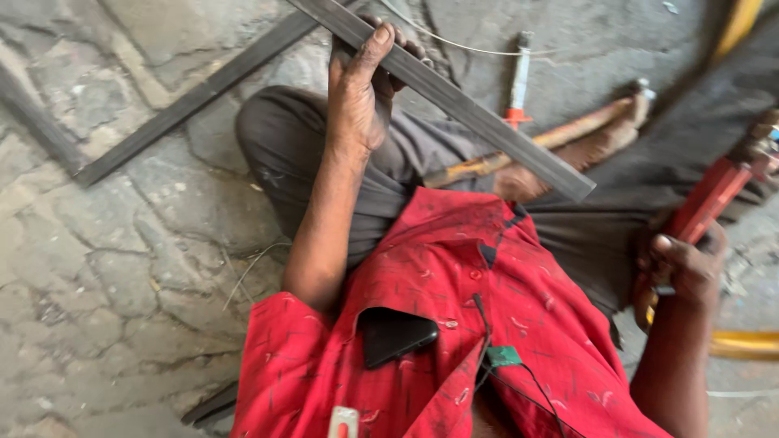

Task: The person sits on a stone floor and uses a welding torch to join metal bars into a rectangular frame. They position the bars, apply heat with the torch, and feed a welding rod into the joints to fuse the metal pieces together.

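My left hand (361, 89) is raised over my knee and shut on a long grey metal bar (487, 126). The bar slants from the top centre down to the right, and its cut end hangs above my lap. My right hand (686, 264) grips the handle of a red-framed tool (714, 195) at the right edge. The tool's far end is blurred and partly out of view. I sit on the ground in a red shirt (454, 324) and dark trousers (406, 162).
A second dark metal bar (195, 97) lies on the cracked stone floor (105, 268) at the left. A wooden-handled tool (568, 134) and a thin red-and-white tool (518, 85) lie beyond my legs. A yellow object (746, 345) sits at the right. A black phone (395, 334) is in my shirt pocket.
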